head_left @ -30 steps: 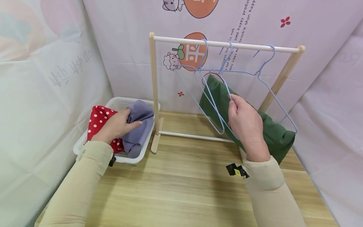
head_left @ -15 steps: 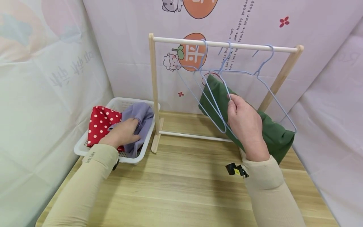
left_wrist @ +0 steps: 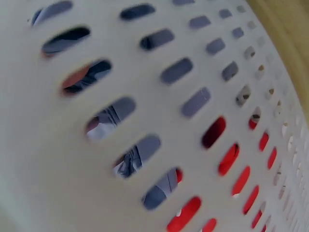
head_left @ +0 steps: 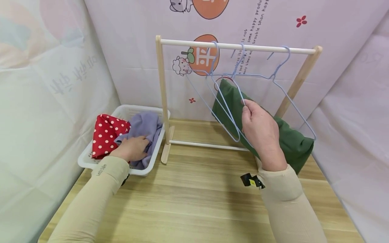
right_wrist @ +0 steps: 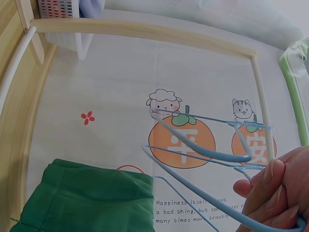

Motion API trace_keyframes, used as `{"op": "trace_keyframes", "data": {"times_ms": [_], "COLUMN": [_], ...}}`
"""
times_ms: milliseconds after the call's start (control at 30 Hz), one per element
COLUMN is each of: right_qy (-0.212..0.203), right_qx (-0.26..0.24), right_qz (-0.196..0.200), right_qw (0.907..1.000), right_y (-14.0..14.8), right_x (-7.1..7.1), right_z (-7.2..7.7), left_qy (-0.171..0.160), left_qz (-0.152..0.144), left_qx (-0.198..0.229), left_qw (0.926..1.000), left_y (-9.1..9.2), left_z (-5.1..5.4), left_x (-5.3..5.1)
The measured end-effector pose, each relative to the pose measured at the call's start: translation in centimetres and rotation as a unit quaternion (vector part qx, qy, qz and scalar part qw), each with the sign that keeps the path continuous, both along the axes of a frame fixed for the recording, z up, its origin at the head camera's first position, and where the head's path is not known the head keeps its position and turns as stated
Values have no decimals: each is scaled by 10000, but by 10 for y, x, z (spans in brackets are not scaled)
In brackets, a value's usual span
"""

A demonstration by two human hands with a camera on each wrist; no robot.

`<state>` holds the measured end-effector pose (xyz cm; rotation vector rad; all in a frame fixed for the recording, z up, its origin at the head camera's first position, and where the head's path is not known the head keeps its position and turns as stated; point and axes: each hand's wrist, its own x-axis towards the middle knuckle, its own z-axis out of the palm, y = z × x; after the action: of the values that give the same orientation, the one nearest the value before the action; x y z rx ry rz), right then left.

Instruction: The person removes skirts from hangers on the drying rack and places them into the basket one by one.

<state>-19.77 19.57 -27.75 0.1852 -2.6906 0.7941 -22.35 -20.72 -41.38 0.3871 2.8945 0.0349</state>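
A person's right hand (head_left: 260,126) pinches one sloping arm of the middle hanger (head_left: 243,52), its hook over the rail, thumb and fingers closed on the blue plastic; the right wrist view shows the same hold. Since the hanger hangs only by its hook, this grip probably serves to stop it swinging and to keep its frame turned outward. The left hand (head_left: 133,148) reaches over the near side of the white basket (head_left: 85,163) and rests on the purple cloth (head_left: 143,123); its fingertips are lost in the folds, and the left wrist view gives little but the pierced basket wall, so whether it grips the fabric cannot be told. The basket stands by the tabletop's (head_left: 182,202) left edge, toward the far left corner, presumably so that cloth lies within the left hand's reach while the rack (head_left: 161,84) takes the far edge. The red polka-dot cloth (head_left: 106,135) lies in the basket's left part, the purple one beside it on the right. On the rail, the left hanger (head_left: 217,50) is bare, its frame crossing the middle one's in the head view. The green cloth (head_left: 294,141) hangs behind the right hand from the right hanger (head_left: 276,71), seemingly folded over its lower bar, which would account for its slanting upper edge.
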Motion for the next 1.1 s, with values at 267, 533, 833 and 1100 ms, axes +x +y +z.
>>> {"op": "trace_keyframes", "data": {"times_ms": [267,533,833,1100], "right_qy": [14,74,-99,-3], "right_qx": [37,33,-76,-110], "right_qz": [-24,-87,-156,-194], "right_qw": [10000,9999,9998,9998], "right_y": [0,0,1,2], "right_x": [0,0,3,3], "right_z": [0,-1,-1,-3], "left_qy": [-231,-284,-270,-238], "left_qz": [-96,-160,513,127], "left_qx": [60,682,1021,698], "left_qw": [9997,9971,9931,9972], "left_y": [2,1,2,6], "left_z": [5,11,13,14], "left_x": [5,2,5,5]}}
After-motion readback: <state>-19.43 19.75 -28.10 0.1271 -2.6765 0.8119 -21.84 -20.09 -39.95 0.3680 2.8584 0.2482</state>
